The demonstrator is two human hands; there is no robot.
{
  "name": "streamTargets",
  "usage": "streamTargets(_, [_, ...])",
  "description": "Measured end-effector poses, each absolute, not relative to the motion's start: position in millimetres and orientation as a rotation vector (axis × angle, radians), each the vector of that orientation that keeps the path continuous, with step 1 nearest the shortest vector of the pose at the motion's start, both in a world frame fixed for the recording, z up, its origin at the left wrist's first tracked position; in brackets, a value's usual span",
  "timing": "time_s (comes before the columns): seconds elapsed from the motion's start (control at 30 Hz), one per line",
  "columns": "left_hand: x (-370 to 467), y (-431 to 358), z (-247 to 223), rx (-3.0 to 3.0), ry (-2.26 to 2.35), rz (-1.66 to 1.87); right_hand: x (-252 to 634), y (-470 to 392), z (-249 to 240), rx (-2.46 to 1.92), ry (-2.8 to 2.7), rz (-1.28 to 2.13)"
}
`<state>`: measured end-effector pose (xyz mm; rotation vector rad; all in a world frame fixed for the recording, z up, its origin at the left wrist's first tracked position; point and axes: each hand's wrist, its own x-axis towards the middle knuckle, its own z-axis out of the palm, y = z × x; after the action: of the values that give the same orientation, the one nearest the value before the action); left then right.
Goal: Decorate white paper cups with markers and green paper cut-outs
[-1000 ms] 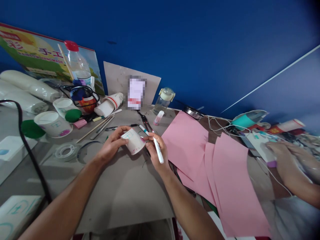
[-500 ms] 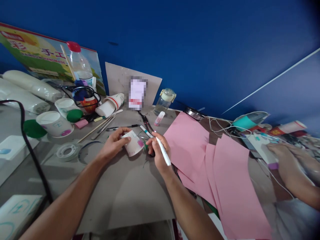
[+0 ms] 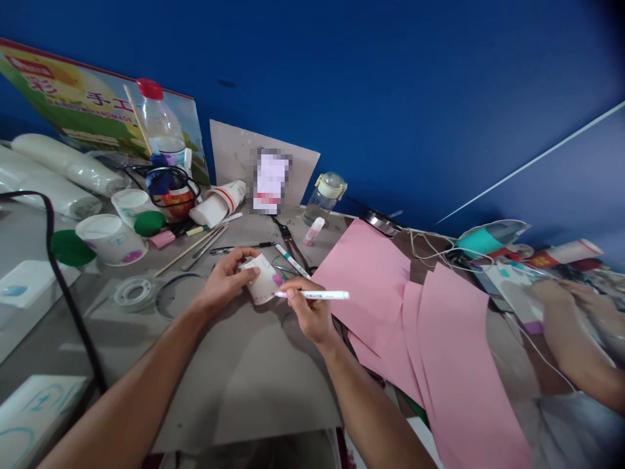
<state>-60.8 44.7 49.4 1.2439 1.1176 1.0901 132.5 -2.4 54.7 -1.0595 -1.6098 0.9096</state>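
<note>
A small white paper cup (image 3: 263,276) with purple flower marks is tilted in my left hand (image 3: 231,281), whose thumb and fingers are closed round it. In my right hand (image 3: 312,314) I grip a white marker pen (image 3: 324,295) with a purple tip. That tip points left at the cup's lower right side, touching it or very near. Behind my right hand lies another marker (image 3: 291,260), white with a teal band, beside scissors (image 3: 305,254). A black pen (image 3: 244,247) lies just beyond the cup.
Pink paper sheets (image 3: 454,345) spread on the right. Two more decorated cups (image 3: 111,238), green lids (image 3: 72,248) and a tape roll (image 3: 133,293) are on the left. A glass jar (image 3: 322,198) and a propped phone (image 3: 270,182) stand behind. At far right is another person's arm (image 3: 576,342).
My right hand has turned the marker from a steep slant to nearly level and brought its tip to the cup. My left hand still holds the cup in about the same place.
</note>
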Motion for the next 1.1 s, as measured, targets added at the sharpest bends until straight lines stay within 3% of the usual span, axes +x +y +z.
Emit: streamTargets(1.1, [-58.9,45.4,48.7,1.263,1.104,1.094,132.2,-0.3,53.5,-1.054,-1.634,0.847])
